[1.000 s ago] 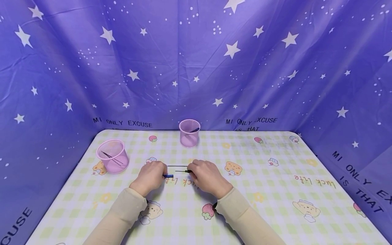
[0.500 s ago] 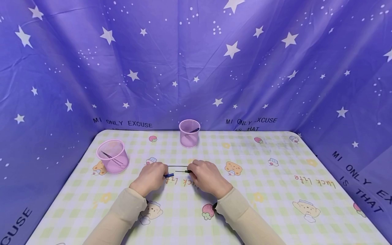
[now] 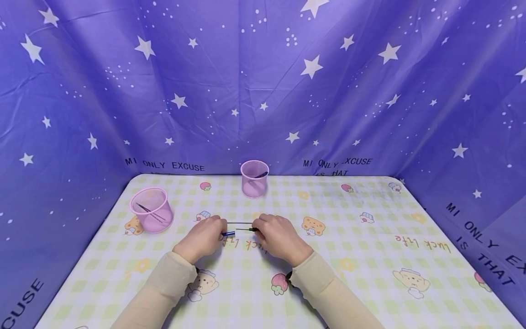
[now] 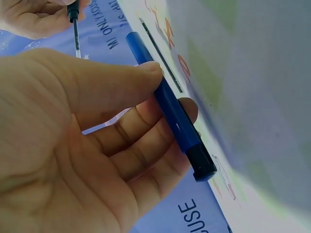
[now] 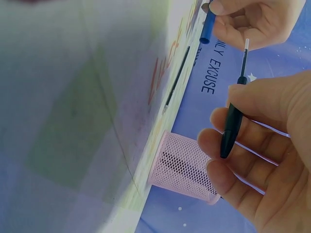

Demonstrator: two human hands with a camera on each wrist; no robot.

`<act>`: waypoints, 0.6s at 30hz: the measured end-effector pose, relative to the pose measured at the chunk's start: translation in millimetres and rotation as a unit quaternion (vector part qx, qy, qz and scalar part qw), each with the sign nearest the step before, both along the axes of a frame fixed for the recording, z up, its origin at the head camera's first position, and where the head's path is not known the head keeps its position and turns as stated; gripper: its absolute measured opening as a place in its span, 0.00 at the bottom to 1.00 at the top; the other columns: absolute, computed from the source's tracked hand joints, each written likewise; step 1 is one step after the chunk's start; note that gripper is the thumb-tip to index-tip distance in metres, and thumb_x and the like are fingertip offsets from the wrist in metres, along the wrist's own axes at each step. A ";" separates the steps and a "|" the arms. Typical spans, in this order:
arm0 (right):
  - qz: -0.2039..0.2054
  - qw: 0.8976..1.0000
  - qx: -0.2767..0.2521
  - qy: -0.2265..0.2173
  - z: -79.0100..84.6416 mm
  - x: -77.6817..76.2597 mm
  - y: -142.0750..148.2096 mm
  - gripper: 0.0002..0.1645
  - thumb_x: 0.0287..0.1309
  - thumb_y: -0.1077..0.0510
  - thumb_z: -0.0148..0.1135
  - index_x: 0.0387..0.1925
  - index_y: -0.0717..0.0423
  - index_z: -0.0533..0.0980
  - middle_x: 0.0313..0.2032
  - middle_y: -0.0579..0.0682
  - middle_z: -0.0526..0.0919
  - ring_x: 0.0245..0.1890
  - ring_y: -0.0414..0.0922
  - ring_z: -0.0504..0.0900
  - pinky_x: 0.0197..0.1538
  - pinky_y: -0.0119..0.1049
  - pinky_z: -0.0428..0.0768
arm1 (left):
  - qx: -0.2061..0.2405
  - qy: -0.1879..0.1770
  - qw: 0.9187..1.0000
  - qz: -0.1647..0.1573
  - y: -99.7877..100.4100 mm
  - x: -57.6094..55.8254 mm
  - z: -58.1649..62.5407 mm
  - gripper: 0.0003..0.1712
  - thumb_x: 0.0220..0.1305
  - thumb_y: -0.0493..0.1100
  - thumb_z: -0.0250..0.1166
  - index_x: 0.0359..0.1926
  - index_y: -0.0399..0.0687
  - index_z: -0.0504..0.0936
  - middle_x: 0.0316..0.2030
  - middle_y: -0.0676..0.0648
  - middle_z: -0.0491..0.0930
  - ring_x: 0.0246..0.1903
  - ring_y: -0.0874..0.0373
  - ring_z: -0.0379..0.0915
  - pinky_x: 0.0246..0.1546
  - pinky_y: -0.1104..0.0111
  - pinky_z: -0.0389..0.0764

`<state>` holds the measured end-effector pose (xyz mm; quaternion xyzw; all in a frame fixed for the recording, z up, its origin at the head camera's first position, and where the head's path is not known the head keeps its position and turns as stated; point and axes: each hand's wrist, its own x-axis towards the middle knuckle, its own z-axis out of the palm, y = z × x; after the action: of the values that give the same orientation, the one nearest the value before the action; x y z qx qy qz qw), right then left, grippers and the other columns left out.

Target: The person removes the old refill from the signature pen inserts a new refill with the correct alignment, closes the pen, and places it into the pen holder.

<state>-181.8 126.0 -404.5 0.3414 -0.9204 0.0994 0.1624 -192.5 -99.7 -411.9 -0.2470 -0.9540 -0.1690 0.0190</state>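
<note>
My left hand (image 3: 203, 236) pinches a blue pen barrel (image 4: 170, 107) with a black end between thumb and fingers. Its open end points toward the right hand. My right hand (image 3: 280, 235) pinches the black front section of a pen (image 5: 233, 124), from which a thin refill (image 5: 245, 58) sticks out toward the barrel. A gap separates the refill's end from the barrel. Just beyond both hands, a second dark refill (image 3: 240, 223) lies on the table.
A pink mesh pen holder (image 3: 158, 219) with thin dark sticks stands at the left. Another pink pen holder (image 3: 254, 188) with a dark pen in it is at the back middle. A checked cloth (image 3: 357, 292) covers the table, and a starry purple curtain (image 3: 263, 82) surrounds it.
My left hand has shifted slightly to the right, bringing the blue barrel a little nearer the refill and turning it more level. The right hand stays nearly still.
</note>
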 end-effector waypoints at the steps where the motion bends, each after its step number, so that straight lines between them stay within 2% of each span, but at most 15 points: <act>1: 0.000 1.000 -0.001 0.000 -0.1 -0.1 0.1 0.05 0.54 0.60 0.64 0.35 0.49 0.80 0.31 0.42 0.79 0.32 0.41 0.80 0.39 0.40 0.78 | 0.000 -0.001 1.000 -0.001 -0.1 0.4 0.5 0.10 0.50 0.27 0.65 0.23 0.46 0.76 0.23 0.52 0.69 0.24 0.58 0.65 0.28 0.63 0.71; 8: -0.001 1.000 -0.003 0.003 -0.4 -0.8 0.7 0.06 0.54 0.60 0.64 0.35 0.48 0.80 0.32 0.42 0.80 0.33 0.42 0.81 0.40 0.40 0.78 | -0.005 -0.008 1.000 0.004 -0.4 0.2 0.9 0.10 0.51 0.28 0.65 0.24 0.47 0.77 0.24 0.52 0.70 0.25 0.58 0.66 0.30 0.63 0.72; 18: -0.004 1.000 0.001 0.003 0.2 -1.2 1.4 0.06 0.53 0.61 0.64 0.35 0.48 0.80 0.32 0.42 0.80 0.33 0.41 0.80 0.39 0.40 0.78 | -0.008 0.002 1.000 0.012 -1.8 0.5 5.3 0.10 0.47 0.28 0.67 0.25 0.46 0.76 0.24 0.52 0.71 0.25 0.57 0.67 0.29 0.62 0.72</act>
<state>-183.0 127.4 -404.3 0.3383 -0.9213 0.0972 0.1651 -192.0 -101.5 -406.6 -0.2364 -0.9581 -0.1602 0.0209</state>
